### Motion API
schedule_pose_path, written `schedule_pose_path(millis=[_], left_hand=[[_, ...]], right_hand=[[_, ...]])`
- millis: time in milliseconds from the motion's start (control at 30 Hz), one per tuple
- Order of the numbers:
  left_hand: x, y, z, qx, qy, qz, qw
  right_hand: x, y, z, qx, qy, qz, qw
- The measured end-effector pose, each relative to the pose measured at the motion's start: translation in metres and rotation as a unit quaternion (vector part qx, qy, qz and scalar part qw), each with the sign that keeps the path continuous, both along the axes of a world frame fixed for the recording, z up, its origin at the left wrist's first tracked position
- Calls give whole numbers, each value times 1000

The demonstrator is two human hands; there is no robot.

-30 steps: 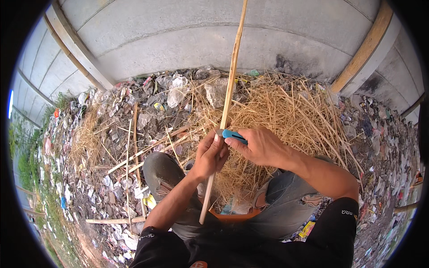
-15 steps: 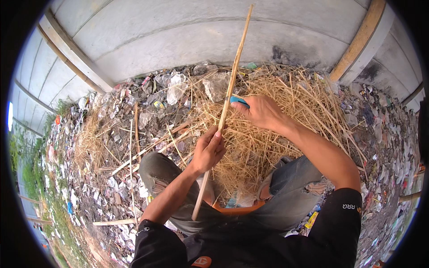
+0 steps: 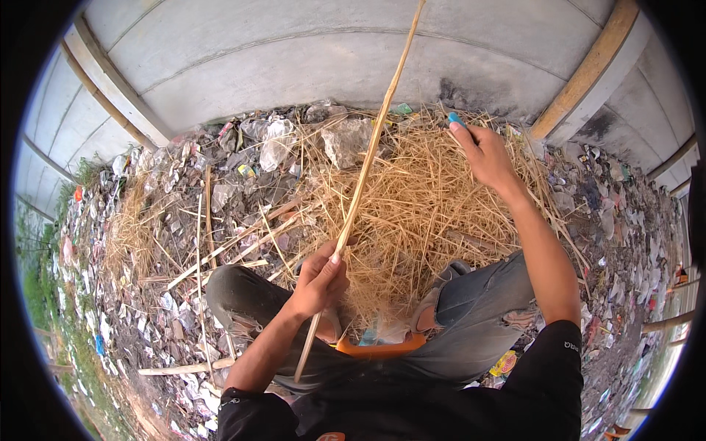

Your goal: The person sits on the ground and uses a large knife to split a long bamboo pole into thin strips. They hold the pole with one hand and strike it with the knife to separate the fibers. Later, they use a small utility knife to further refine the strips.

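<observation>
In the head view, the left hand (image 3: 321,281)'s fingers wrap a wooden strip (image 3: 367,169), which slants from the top edge to lower centre. The right hand (image 3: 485,156), upper right, grips a blue tool (image 3: 456,119) well apart from the strip, open room between above the straw (image 3: 434,202).

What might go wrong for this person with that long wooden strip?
The bare left hand might catch splinters from the wooden strip. Being long and thin, the strip might snap if bent. The blue tool in the right hand, if it is a knife, might slip and cut the left hand.
</observation>
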State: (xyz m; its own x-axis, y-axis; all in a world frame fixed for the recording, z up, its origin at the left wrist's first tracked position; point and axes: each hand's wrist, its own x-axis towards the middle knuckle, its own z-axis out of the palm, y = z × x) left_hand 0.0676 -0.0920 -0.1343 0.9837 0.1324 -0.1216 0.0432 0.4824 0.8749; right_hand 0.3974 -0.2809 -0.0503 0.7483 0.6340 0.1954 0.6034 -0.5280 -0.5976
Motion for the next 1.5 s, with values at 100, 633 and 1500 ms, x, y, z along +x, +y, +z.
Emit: schedule_pose_path(millis=[100, 633, 1500], left_hand=[[16, -1, 7, 10, 2, 48, 999], [37, -5, 20, 19, 5, 70, 997], [15, -15, 3, -8, 13, -48, 999]], right_hand=[[-57, 30, -4, -50, 17, 139, 989], [-128, 37, -30, -75, 2, 295, 953], [3, -15, 16, 94, 20, -51, 994]])
